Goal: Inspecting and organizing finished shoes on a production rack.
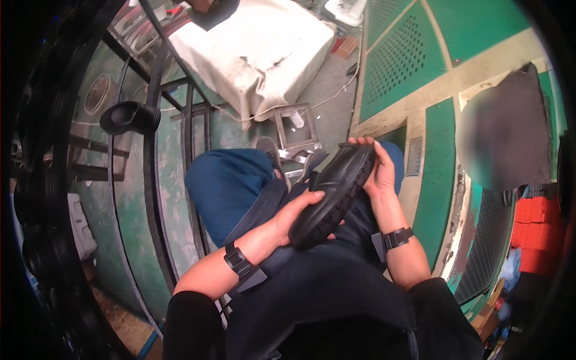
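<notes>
standing at nine o'clock is a black rack [152, 150]; the left hand [287, 222] has fingers closed around the lower end of a black shoe [333, 192], which is held near the centre, tilted from seven toward one o'clock; the right hand [382, 174] grips its upper end with curled fingers.

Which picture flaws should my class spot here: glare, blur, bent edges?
Head view: the white cloth is nearly washed out by glare; head view: soft blur covers the left part of the dark sheet; head view: the black rails bow toward a dark rim, while the black shoe looks fairly sharp.
</notes>
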Demonstrator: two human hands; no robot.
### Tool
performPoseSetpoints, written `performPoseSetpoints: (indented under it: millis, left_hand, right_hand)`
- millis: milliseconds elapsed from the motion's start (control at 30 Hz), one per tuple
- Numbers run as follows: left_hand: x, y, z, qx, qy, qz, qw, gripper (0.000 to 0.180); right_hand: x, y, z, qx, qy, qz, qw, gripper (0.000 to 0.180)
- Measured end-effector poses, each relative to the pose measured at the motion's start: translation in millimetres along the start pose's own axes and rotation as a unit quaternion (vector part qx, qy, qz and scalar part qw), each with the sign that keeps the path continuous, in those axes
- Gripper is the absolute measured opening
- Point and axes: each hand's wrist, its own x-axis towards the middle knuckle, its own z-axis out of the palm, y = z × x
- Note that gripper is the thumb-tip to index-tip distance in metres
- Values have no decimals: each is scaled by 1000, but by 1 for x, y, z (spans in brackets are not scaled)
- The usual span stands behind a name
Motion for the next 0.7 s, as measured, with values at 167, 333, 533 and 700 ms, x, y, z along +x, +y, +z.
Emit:
performPoseSetpoints:
  millis: [167, 333, 533, 700]
  left_hand:
    - [18, 21, -28, -100, 18, 9, 995, 52]
    - [27, 40, -35, -121, 49, 36, 991, 50]
    - [0, 33, -21, -49, 186, 37, 981, 44]
    - [4, 32, -10, 90, 248, 94, 960, 62]
  right_hand:
    - [43, 26, -30, -36, 58, 49, 996, 18]
    - [73, 43, -32, -20, 71, 85, 994, 19]
    - [61, 64, -20, 13, 37, 102, 994, 20]
    - [57, 60, -15, -71, 11, 111, 991, 26]
